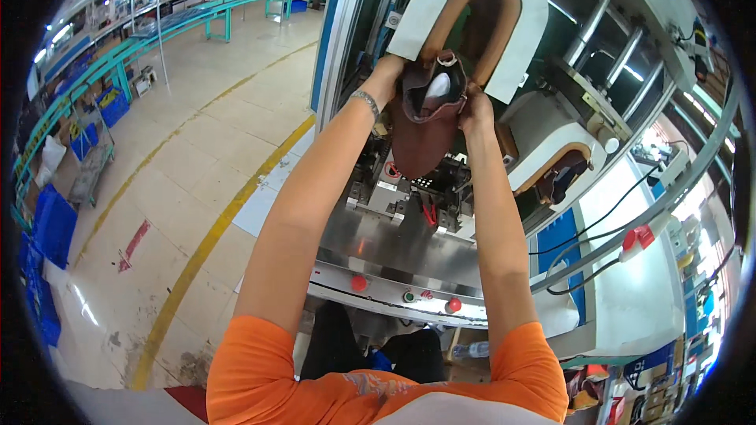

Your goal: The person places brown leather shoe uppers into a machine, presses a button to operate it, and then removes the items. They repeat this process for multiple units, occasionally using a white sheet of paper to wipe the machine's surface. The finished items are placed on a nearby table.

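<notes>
So both hands are on one brown shoe [424, 142] here, up near 12 to 1 o'clock from the middle of the view. Left hand [387, 73] is clamped on its left side, though most of the fingers are hidden, and the right hand [476, 110] has the other side gripped. The shoe's rounded end points toward 6 o'clock, its opening faces up, and there's a white thing [438, 88] inside. Right behind it at 1 o'clock is a white block [413, 24] with a tan U-shaped lining [513, 20]; can't tell if shoe and lining touch. Over at 3 o'clock there's a second white block [539, 124] with a dark item [561, 177] in its curve. Red buttons [359, 282] sit on the machine's front edge at 5 and 6 o'clock, a clear bottle [471, 350] lies at 5, and blue bins [53, 227] are way off at 9.
</notes>
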`<state>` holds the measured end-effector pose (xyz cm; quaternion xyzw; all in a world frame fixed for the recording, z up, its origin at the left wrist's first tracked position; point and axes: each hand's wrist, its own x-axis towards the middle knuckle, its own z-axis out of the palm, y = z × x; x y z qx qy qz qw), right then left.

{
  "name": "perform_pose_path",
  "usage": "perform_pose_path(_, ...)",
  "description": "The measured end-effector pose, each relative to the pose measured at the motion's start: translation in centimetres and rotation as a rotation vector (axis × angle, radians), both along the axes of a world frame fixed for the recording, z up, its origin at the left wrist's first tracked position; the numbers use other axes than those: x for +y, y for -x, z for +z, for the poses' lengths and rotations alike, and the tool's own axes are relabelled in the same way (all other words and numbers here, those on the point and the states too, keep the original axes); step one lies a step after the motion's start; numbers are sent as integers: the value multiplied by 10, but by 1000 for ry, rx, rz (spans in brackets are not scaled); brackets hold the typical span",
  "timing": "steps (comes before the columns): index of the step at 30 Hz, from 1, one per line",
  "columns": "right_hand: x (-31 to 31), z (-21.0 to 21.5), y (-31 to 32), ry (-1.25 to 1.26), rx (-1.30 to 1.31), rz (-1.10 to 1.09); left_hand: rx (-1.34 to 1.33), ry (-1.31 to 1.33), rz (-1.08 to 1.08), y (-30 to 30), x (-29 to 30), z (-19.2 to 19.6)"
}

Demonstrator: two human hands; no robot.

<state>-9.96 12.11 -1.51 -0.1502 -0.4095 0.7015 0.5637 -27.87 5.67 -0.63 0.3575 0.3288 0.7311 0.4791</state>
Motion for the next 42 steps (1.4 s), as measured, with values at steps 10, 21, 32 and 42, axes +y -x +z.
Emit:
perform_pose_path(10,-78,-89,-57,-130,-429,-330,940,-42,819,-17,-59,-62)
perform_pose_path(21,-132,-180,0,285,385,462,1758,-305,795,-85,-196,0)
perform_pose_path(32,-76,-200,20,307,397,381,1775,-240,811,-109,-189,-33)
perform_pose_path(42,-130,-168,-4,333,363,333,1651,-103,807,-126,-192,-36)
